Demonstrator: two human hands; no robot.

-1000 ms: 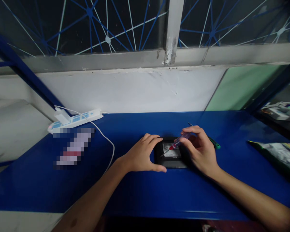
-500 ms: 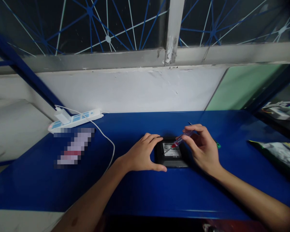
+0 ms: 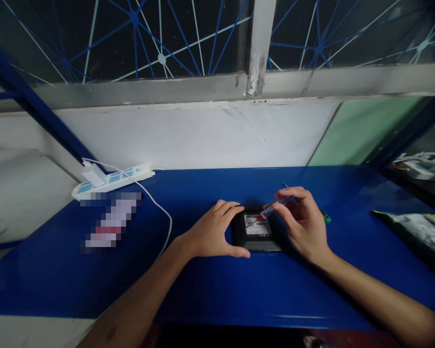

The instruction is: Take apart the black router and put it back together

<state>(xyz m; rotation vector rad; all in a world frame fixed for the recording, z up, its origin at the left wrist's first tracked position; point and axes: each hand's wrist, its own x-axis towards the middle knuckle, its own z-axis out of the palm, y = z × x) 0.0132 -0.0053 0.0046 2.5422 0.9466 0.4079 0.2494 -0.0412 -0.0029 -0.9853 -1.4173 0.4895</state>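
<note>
A flat black device (image 3: 258,243) with a white label lies on the blue table. My left hand (image 3: 215,229) grips its left side, fingers at the far edge and thumb by the near edge. In my right hand (image 3: 304,217) is a screwdriver (image 3: 273,206) with a clear handle and a red collar, held between thumb and fingers. Its shaft slants down to the left over the label, and the tip is near the label's left edge. Whether the tip touches the device is too small to tell.
A white power strip (image 3: 114,180) with a plugged-in charger and white cable (image 3: 161,207) sits at the back left. Nearer lies a pixelated item (image 3: 112,220). A green-tipped object (image 3: 326,217) is partly behind my right hand. At the right edge is a plastic package (image 3: 416,234).
</note>
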